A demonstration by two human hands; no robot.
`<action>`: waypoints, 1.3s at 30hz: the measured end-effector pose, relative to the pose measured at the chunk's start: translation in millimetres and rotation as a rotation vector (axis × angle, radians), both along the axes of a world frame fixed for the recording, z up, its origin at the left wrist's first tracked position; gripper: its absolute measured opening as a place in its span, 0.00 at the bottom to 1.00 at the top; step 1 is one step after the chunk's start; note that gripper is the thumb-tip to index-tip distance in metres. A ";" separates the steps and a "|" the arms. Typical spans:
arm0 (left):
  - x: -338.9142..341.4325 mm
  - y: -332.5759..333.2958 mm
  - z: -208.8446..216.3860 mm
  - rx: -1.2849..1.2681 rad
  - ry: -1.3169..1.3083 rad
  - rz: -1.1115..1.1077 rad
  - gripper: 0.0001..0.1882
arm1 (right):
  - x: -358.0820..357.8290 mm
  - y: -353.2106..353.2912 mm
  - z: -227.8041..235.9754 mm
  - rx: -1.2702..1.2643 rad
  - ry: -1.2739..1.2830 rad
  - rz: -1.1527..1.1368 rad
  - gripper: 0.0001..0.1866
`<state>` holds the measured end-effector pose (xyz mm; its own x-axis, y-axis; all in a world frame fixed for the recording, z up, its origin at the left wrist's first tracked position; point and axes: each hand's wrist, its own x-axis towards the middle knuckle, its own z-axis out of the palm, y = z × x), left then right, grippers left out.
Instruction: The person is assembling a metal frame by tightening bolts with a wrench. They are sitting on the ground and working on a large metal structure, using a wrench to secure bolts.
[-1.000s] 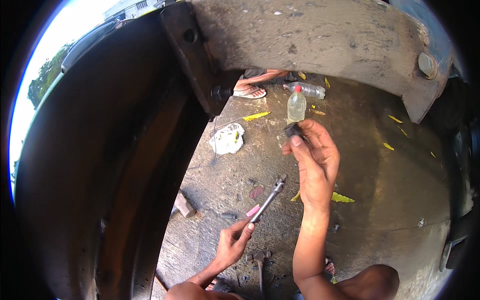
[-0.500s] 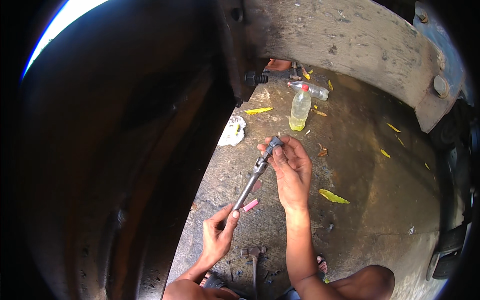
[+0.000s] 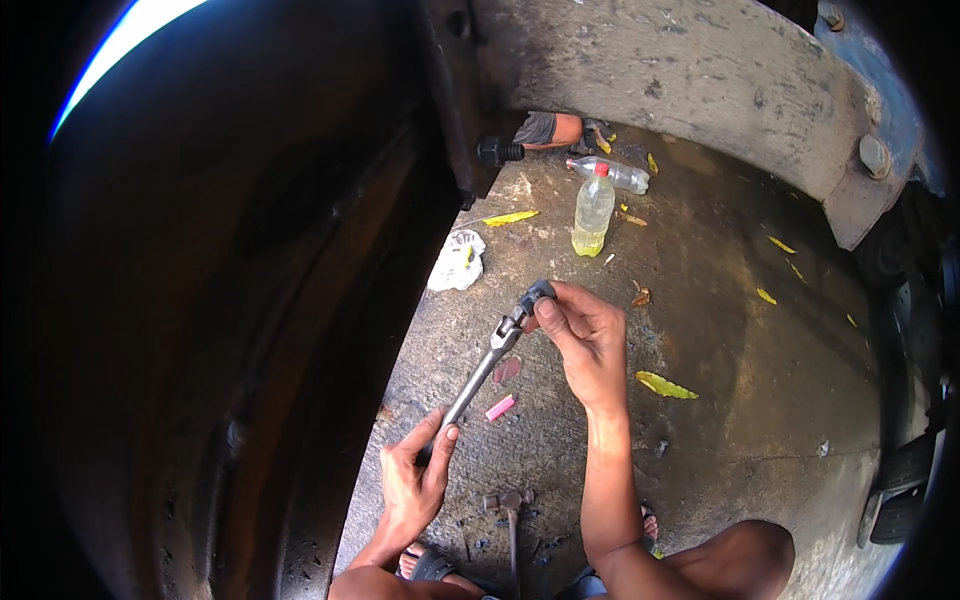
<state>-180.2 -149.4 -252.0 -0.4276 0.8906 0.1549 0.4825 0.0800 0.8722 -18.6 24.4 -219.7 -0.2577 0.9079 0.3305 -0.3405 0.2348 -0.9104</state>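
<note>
My left hand (image 3: 412, 478) is closed round the lower end of a steel breaker bar (image 3: 474, 386) with a hinged head. The bar slants up and to the right in front of me, above the concrete. At its upper end sits a short dark socket (image 3: 540, 290). My right hand (image 3: 592, 348) pinches this socket between thumb and fingers; some of the fingers are hidden behind it. On the floor below lies a hammer (image 3: 511, 503) between my feet, and a pink piece (image 3: 500, 407) rests near the bar.
A large dark metal panel (image 3: 250, 330) fills the left, with a protruding bolt (image 3: 503, 151). A thick grey beam (image 3: 680, 85) crosses above. Beyond my hands stand an upright bottle (image 3: 593, 212) and a lying bottle (image 3: 622, 176). Another person's leg (image 3: 565, 131) shows behind.
Both hands and the breaker bar have shifted slightly left, and the socket end is a bit lower. More of the other person's leg, with dark cloth, has come into sight at the back.
</note>
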 end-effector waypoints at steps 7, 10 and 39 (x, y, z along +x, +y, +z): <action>0.0 -3.1 7.1 -0.027 0.193 0.039 0.17 | 9.6 2.1 7.0 0.007 -0.262 -0.005 0.15; 2.5 -1.2 8.2 -0.028 0.191 0.042 0.17 | 6.8 3.4 4.7 0.007 -0.151 0.003 0.15; 14.3 12.1 4.8 0.012 0.115 0.008 0.16 | -19.3 -12.0 -7.0 -0.007 0.228 -0.161 0.14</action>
<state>-166.0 -137.2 -247.2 -0.4135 0.8849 0.2143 0.5790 0.0739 0.8120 -38.0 12.4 -226.7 -0.0297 0.9338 0.3567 -0.4959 0.2960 -0.8163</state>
